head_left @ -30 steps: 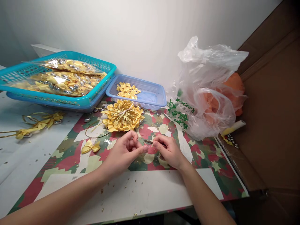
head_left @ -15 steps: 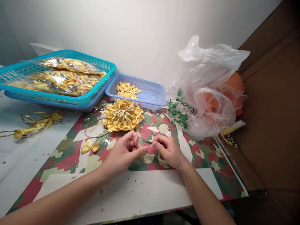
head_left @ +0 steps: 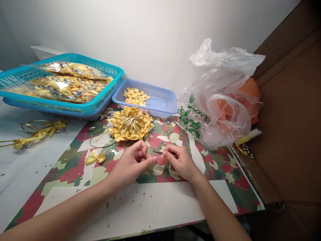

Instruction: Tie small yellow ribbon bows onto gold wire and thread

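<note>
Both hands meet over the patterned sheet (head_left: pixel 220 167): right hand (head_left: pixel 179 161) pinches a thin gold wire (head_left: pixel 157 152), left hand (head_left: pixel 132 162) curled beside it, steadying, near the bundled bows (head_left: pixel 130 124).

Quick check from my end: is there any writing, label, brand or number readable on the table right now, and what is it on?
Green printed characters on the clear plastic bag holding orange material: print visible, but too blurred and creased to read.
Clear packets of yellow bows in the turquoise plastic basket: no readable label.
Small pale blue plastic basket, patterned red-and-green paper sheet: no text.
Nothing else carries writing.
</note>
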Motion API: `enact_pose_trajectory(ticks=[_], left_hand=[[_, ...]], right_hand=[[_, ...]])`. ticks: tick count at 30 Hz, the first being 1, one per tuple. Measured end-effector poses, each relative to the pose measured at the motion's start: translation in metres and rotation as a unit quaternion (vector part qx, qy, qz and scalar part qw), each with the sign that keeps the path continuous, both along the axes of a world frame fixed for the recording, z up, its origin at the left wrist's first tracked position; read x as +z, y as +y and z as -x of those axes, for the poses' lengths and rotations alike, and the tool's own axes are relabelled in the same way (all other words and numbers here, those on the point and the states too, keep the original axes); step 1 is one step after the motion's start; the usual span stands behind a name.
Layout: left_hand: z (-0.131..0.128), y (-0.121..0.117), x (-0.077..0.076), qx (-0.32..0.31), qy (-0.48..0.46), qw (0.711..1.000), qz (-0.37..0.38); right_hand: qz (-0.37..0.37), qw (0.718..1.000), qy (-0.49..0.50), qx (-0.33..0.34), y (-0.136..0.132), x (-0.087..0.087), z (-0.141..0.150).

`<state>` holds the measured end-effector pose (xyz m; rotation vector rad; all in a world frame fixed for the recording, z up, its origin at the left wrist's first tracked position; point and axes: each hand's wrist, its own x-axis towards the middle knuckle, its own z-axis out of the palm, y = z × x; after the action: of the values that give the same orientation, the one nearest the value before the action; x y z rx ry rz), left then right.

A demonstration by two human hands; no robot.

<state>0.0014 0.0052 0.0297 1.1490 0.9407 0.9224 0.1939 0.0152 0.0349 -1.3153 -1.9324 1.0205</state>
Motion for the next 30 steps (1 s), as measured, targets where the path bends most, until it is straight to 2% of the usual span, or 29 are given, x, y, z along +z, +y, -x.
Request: enact_pose_trajectory(ticks=[17, 20, 23, 26, 28, 30], left_hand=[[0.003, 0.000, -0.003, 0.001, 0.023, 1.000, 0.010], [0.003, -0.001, -0.003, -0.002, 0.017, 1.000, 0.015], [0.003, -0.001, -0.001, -0.003, 0.016, 1.000, 0.017], [0.003, -0.001, 0.003, -0.005, 0.022, 1.000, 0.012], [0.003, -0.002, 0.004, -0.007, 0.028, 1.000, 0.006], [0.003, -0.003, 0.004, -0.010, 0.033, 0.999, -0.003]], right_hand=[[-0.012, 1.000, 0.005, -0.021, 0.001, 0.001, -0.007], [-0.049, 0.994, -0.063, -0.076, 0.005, 0.000, -0.011], [-0.097, 0.970, -0.176, -0.136, 0.010, -0.005, -0.014], [-0.160, 0.948, -0.234, -0.148, 0.013, -0.010, -0.013], [-0.203, 0.949, -0.192, -0.145, 0.011, -0.009, -0.010], [-0.207, 0.970, -0.080, -0.100, 0.007, -0.007, -0.006]])
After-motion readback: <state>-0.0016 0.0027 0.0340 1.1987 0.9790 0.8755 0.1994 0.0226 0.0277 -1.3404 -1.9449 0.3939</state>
